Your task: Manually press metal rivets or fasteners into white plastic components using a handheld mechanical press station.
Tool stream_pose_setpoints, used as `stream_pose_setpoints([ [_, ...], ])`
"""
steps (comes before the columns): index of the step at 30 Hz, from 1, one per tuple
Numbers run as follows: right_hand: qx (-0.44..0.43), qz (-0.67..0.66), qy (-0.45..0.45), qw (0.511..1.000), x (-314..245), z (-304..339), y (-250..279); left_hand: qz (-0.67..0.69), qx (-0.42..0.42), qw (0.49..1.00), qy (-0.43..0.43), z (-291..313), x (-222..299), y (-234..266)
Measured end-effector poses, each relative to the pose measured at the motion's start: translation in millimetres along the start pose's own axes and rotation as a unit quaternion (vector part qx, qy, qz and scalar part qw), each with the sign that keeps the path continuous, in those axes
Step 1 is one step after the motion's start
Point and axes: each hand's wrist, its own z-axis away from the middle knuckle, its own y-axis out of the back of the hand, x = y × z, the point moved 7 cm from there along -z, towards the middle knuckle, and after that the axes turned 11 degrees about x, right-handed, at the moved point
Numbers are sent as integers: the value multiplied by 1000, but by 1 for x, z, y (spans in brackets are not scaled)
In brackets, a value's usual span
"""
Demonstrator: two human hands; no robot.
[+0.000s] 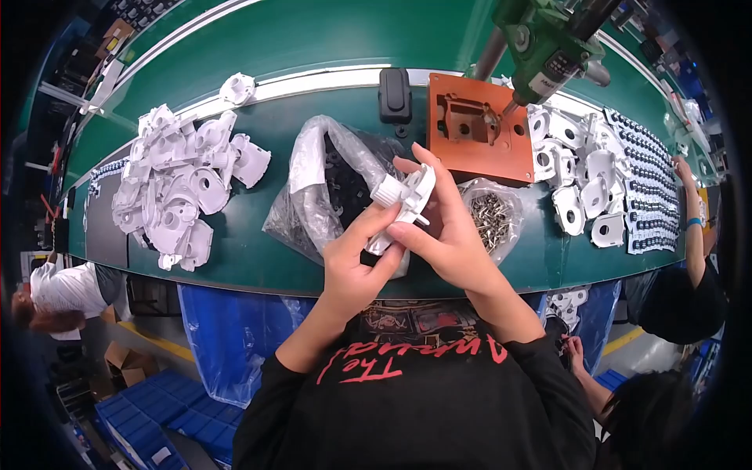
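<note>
Both of my hands meet over the near middle of the green bench, closed on one white plastic housing (417, 190). My left hand (355, 254) pinches its lower left side, near a ribbed white knob-like part. Along its right side lies my right hand (446, 227), thumb pressed on the front and fingers behind it. Just beyond my hands is a clear plastic bag (312, 188) of small black parts. To the right of my right hand, a clear bag of metal screws or pins (491, 219) lies open.
An orange fixture block (470, 149) stands below a green press (540, 55). White housings are heaped at left (176, 184) and right (583, 168). Rows of black-and-white parts (646, 188) lie far right. A black box (395, 95) sits behind the bag. Other people work at both sides.
</note>
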Motion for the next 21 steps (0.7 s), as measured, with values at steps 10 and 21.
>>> stream_pose_setpoints([
  [10, 10, -20, 12, 1000, -3, 2, 4, -81, 31, 996, -32, -12, 6, 10],
  [21, 36, 512, 186, 838, -46, 41, 73, -237, -175, 916, -271, -92, 4, -39],
])
